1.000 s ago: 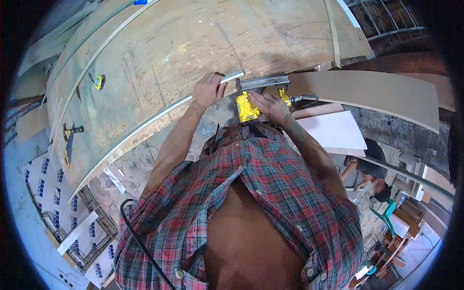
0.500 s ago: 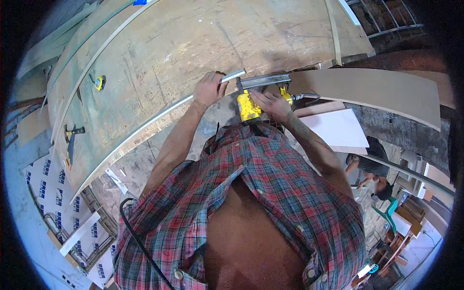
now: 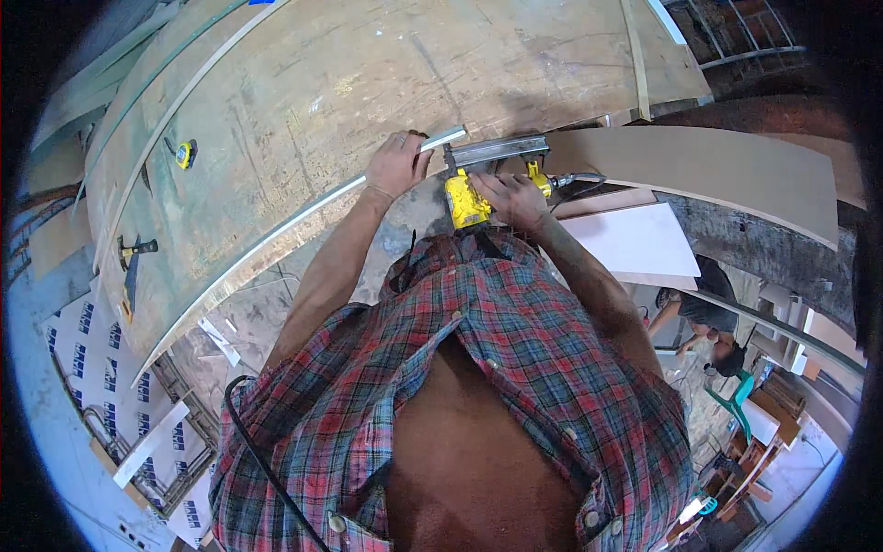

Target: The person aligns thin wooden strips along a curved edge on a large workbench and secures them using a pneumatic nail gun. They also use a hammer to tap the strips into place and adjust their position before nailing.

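My left hand (image 3: 397, 166) is closed around a long, thin, pale strip (image 3: 317, 206) near its right end. The strip runs along the near edge of the plywood worktop (image 3: 276, 110). In my right hand (image 3: 515, 200) is a yellow nail gun (image 3: 467, 198) with a grey metal magazine (image 3: 501, 150). Its nose sits close to the strip's end, just right of my left hand; whether they touch I cannot tell. An air hose fitting (image 3: 578, 179) comes off the gun's right side.
A yellow tape measure (image 3: 186, 155) and a hammer (image 3: 138, 248) lie on the worktop's left part. Curved brown board (image 3: 708, 170) and a white panel (image 3: 635, 241) are at right. Another person (image 3: 704, 317) crouches on the floor at lower right, beside a green chair (image 3: 736, 405).
The nail gun and my right hand have shifted slightly left. The strip's right end sits a little farther away. Both hands keep their holds.
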{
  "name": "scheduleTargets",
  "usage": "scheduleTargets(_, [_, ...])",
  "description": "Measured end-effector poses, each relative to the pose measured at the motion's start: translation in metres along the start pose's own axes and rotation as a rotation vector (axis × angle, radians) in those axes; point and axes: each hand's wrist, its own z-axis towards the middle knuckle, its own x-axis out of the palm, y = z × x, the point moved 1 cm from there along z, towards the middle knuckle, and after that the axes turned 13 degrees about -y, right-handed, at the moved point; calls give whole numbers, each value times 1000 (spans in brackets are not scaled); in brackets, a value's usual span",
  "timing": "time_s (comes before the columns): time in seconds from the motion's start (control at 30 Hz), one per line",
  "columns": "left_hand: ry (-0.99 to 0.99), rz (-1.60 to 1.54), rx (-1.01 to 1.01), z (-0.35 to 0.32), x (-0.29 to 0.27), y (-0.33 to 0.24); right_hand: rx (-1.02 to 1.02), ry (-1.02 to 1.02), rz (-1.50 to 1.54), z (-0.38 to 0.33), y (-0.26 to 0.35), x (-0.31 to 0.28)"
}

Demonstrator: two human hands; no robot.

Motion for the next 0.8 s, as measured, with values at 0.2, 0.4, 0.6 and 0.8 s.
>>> scheduleTargets(0.2, [8,-51,6,0,-1,-1,36,-9,33,-3,4,-1])
scheduleTargets(0.4, [1,-54,-59,-1,-5,-6,122,-27,114,-19,-21,-31])
scheduleTargets(0.6, [77,-20,-136,6,-9,-7,363,-17,39,25,-95,-77])
scheduleTargets(0.8, [143,43,-265,13,-5,-14,492,35,-107,96,-195,-47])
